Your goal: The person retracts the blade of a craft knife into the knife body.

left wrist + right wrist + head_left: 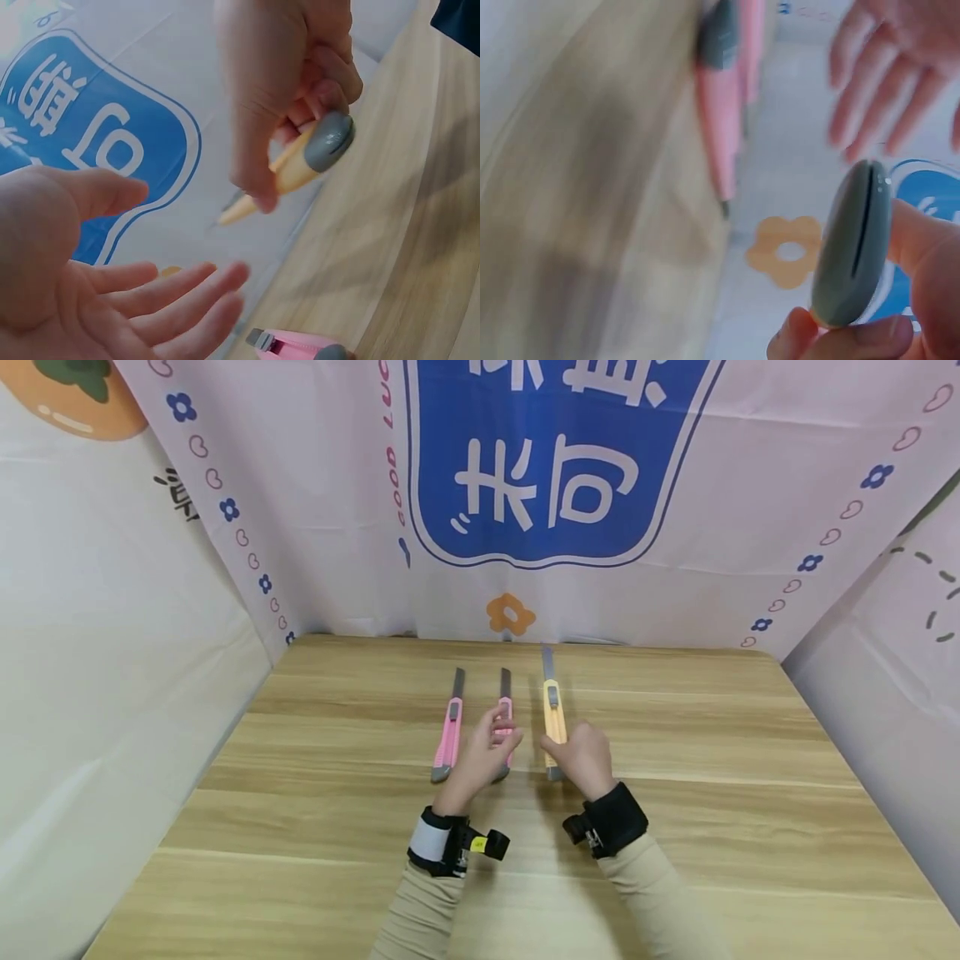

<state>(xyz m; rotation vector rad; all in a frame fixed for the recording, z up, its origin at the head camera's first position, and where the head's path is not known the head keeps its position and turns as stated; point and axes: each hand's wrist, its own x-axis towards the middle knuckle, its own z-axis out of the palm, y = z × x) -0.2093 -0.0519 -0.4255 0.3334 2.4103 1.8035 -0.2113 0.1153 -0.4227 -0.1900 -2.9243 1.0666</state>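
Two beige sleeves, left and right, reach forward over the table from its near side, converging towards the middle. Each wrist bears a black strap, the left strap with a pale panel and the right strap plain; a small camera projects inward from each.

The left hand is held palm inward above the table, thumb set apart and fingers extended with gaps between them; it grasps nothing. The right hand is turned with its back upward, thumb along the inner side. Its thumb and fingers pinch the yellow utility knife near the grey butt; the knife appears raised above the tabletop, though blur in the right wrist view obscures the finer grip. Its blade points away from the person.

Beneath the left hand, partly covered by it, lies the inner pink utility knife. Just left of it lies the outer pink utility knife, blade likewise pointing away. Both are on the wood-grained table.

Beyond the table's far edge hangs a white printed cloth bearing an orange flower and, higher, a blue panel with white characters.
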